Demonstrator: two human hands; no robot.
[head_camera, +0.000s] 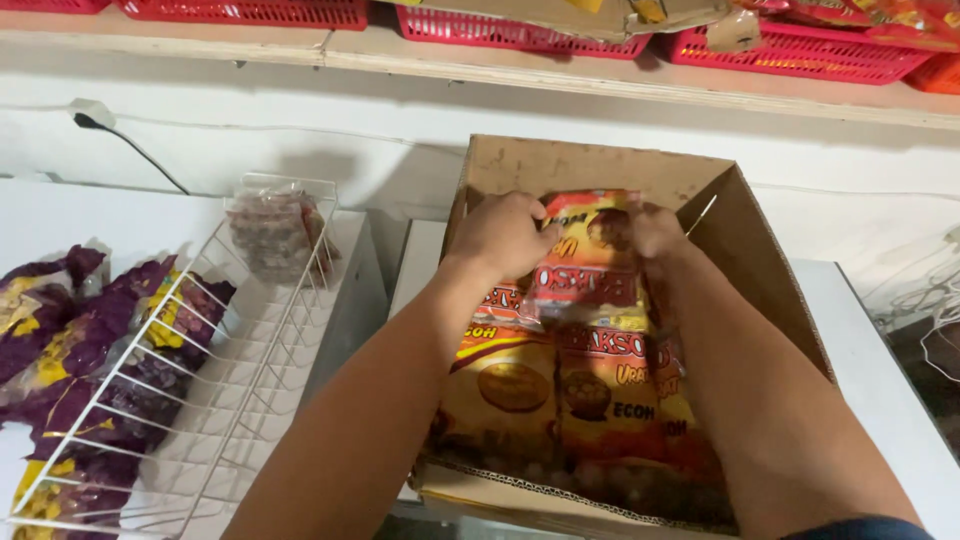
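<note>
While the brown cardboard box (600, 170) sits on the white bench (880, 370), packed with glossy orange-yellow packets, my left hand (503, 232) and right hand (655, 232) grasp the top packet (588, 255) at its far end.

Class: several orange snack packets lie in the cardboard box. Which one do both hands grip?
The upside-down orange packet at the box's far end, raised between left hand and right hand; the others lie flat.

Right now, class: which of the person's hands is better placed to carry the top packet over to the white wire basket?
Probably the left hand: it grips the packet, and the wire basket lies on its side.
</note>
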